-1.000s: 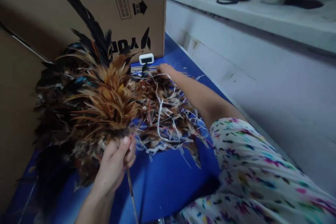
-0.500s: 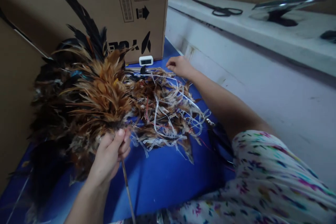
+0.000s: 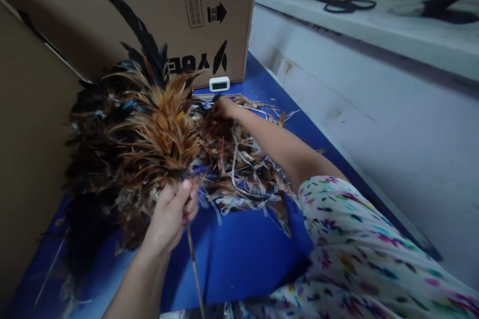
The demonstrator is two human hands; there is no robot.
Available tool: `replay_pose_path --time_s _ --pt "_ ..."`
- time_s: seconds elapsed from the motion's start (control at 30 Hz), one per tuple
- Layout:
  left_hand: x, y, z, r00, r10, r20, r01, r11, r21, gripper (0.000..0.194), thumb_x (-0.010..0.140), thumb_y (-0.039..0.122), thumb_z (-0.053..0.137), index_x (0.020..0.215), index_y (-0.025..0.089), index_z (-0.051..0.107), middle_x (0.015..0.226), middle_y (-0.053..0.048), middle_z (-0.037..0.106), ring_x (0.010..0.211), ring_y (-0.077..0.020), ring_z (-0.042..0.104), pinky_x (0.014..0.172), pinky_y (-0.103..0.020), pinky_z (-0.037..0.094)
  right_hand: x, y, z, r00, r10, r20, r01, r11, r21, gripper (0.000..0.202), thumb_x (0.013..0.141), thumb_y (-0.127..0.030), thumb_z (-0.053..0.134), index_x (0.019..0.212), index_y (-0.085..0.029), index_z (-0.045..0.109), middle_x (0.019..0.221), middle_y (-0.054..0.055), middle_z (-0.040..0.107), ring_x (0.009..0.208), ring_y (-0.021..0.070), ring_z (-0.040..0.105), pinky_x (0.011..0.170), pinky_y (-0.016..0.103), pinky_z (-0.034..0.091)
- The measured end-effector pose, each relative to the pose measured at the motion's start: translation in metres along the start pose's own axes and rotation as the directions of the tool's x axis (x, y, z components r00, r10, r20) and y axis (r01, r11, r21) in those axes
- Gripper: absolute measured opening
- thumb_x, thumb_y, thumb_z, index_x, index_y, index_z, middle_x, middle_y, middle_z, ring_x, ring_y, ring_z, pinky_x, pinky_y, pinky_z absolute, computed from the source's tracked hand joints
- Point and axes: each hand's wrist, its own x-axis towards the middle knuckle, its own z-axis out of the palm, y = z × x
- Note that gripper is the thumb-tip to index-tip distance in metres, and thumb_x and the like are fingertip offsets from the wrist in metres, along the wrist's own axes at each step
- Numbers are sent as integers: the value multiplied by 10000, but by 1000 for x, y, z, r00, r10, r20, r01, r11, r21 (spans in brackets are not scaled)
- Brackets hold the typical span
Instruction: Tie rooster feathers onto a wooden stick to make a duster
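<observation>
My left hand (image 3: 172, 213) is wrapped round the thin stick (image 3: 194, 264) of a feather duster (image 3: 164, 132), just below its feathers. Golden-brown feathers fan out above the fist, and long black ones rise at the far end. My right hand (image 3: 225, 108) reaches into the far side of a loose pile of brown feathers and white plastic strips (image 3: 243, 179). Its fingers are curled downward among dark brown feathers; whatever lies between the fingertips is hidden.
Behind the feathers stands a large cardboard box (image 3: 145, 20), with a small white digital display (image 3: 219, 84) before it. Dark feathers (image 3: 90, 224) cover the left of the blue table (image 3: 232, 259). Scissors (image 3: 346, 5) lie on the ledge (image 3: 411, 30) along the right wall.
My right hand has moved left from the far right edge of the pile down into its feathers. The left hand keeps its grip on the stick. The view has shifted slightly.
</observation>
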Motion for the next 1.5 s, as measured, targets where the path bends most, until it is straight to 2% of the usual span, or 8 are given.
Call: replay_pose_path --time_s 0.13,0.33,0.47,0.77,0.97,1.2,1.33,1.5 --pt "-2 0 1 999 5 35 -5 1000 3 489 802 561 742 689 162 483 558 90 281 422 -13 177 386 -162 140 -13 17 -14 995 47 -90 -24 970 241 227 889 -163 657 1097 -99 723 1042 112 765 929 204 700 856 306 557" --pt "-3 0 4 999 15 41 -15 1000 5 516 765 573 772 676 158 478 556 92 295 423 -7 181 383 -155 141 -51 38 -33 979 172 -111 -28 647 762 51 944 -164 543 949 -168 594 848 60 706 715 160 671 652 282 531" --pt "-2 -1 4 998 35 47 -36 999 16 512 752 576 782 684 157 494 534 100 270 421 -13 185 382 -151 142 -71 47 -38 973 204 -106 -6 485 874 93 954 -132 452 902 -204 482 739 9 623 599 129 614 582 253 491" --pt "0 -2 4 998 51 41 -52 999 5 538 687 573 831 671 151 497 536 96 315 406 -5 215 361 -133 173 -100 70 -44 942 321 -94 -28 354 935 191 892 -38 500 805 -206 474 524 -63 498 397 83 438 410 181 340" --pt "1 -1 6 997 62 34 -62 998 -5 573 628 563 872 634 135 492 560 77 389 396 9 248 344 -122 195 -117 70 -54 924 363 -117 -90 506 858 182 821 -62 702 812 -182 566 487 -58 512 390 66 423 367 168 244" --pt "4 -3 4 996 83 36 -82 996 -27 561 624 536 884 655 133 495 580 76 417 393 15 247 336 -116 202 -119 87 -52 930 297 -218 -174 875 451 69 827 -169 728 853 -160 664 657 -2 650 557 107 552 564 233 427" --pt "3 -3 5 997 66 35 -65 998 -22 574 615 546 886 643 130 491 578 75 416 390 17 248 334 -116 199 -120 94 -46 903 81 -422 -96 995 -14 119 841 -154 665 930 -135 743 996 90 739 943 199 660 858 294 472" --pt "3 -3 4 998 54 34 -53 998 -25 566 622 543 884 647 125 502 606 65 432 389 20 257 334 -118 202 -130 75 -28 947 -160 -279 137 986 -98 174 855 -136 615 945 -131 764 999 86 755 955 193 667 883 278 450"
